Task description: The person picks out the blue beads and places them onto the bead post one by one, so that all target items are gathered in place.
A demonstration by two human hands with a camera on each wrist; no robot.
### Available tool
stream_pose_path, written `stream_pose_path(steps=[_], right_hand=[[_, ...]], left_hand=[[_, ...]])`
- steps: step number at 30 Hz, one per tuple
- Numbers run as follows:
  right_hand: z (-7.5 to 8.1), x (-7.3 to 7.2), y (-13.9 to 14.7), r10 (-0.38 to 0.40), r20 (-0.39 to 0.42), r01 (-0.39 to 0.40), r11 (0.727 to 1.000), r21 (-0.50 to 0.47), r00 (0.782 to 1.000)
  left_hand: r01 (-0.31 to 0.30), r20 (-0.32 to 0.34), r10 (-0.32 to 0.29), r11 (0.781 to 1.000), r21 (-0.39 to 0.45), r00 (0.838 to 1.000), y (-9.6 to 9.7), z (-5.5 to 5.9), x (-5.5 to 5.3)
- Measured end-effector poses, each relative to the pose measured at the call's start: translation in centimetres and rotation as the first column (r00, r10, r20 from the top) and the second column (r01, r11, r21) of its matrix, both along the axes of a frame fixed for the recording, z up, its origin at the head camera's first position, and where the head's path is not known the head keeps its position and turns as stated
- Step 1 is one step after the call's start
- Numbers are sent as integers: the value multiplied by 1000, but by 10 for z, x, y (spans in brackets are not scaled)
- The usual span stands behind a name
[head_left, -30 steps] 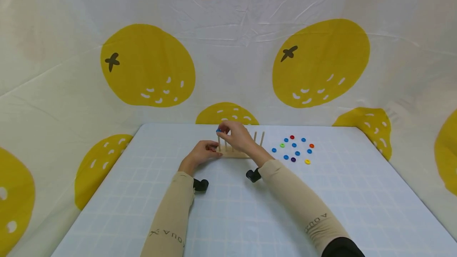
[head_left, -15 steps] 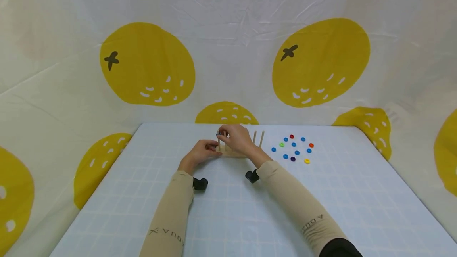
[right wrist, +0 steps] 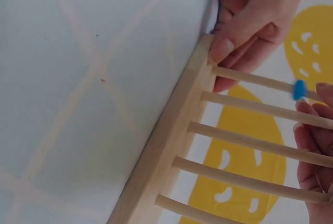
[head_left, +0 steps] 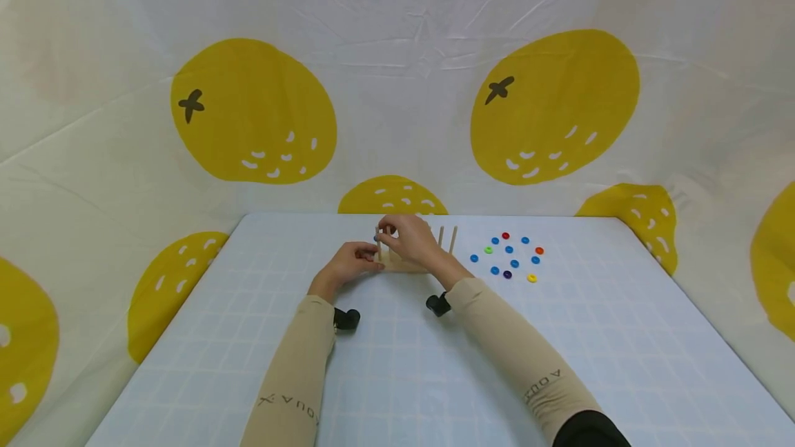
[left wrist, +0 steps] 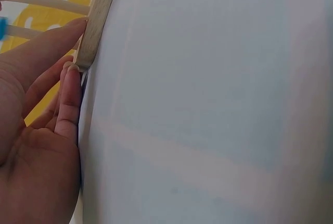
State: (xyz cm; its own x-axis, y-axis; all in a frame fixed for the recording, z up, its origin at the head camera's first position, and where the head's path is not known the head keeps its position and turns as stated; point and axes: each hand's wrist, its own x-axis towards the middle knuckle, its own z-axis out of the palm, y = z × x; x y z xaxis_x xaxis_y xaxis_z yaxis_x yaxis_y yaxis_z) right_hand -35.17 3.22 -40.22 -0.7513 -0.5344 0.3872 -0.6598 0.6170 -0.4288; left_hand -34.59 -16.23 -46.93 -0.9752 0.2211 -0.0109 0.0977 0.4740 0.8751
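A wooden rack (right wrist: 171,114) with a row of upright pegs stands at the far side of the table. My left hand (head_left: 349,262) holds its left end, the thumb (left wrist: 62,36) on the base and the other fingers behind and below. Around the leftmost peg (right wrist: 252,78) sits a small blue ring (right wrist: 299,89), high up and slightly blurred. My right hand (head_left: 406,236) has its curled fingertips at the upper side of this ring, around the top of the peg. Its grip on the ring is partly hidden. The other pegs in the right wrist view carry no rings.
To the right of the rack lie several loose rings on the table: blue ones (head_left: 509,250), a red one (head_left: 506,235), an orange one (head_left: 539,250), a green one (head_left: 487,250), a dark purple one (head_left: 507,274) and a yellow one (head_left: 532,279). A patterned cloth (head_left: 404,109) hangs behind the table.
My right hand has brought the blue ring from above the leftmost peg down onto it, and the ring sits a little lower. My left hand stays at the rack's end.
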Motion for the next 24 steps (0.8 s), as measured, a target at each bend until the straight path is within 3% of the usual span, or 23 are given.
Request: stream_pose_path(steps=[15,24], right_hand=[[27,16,20,65,72,-61,997,-51,995],[34,30,57,21,48,-16,995,-96,999]], left_hand=[[-31,28,32,999,-17,999,-4,-2,-4],[-40,45,40,999,-1,998,3,2,1]])
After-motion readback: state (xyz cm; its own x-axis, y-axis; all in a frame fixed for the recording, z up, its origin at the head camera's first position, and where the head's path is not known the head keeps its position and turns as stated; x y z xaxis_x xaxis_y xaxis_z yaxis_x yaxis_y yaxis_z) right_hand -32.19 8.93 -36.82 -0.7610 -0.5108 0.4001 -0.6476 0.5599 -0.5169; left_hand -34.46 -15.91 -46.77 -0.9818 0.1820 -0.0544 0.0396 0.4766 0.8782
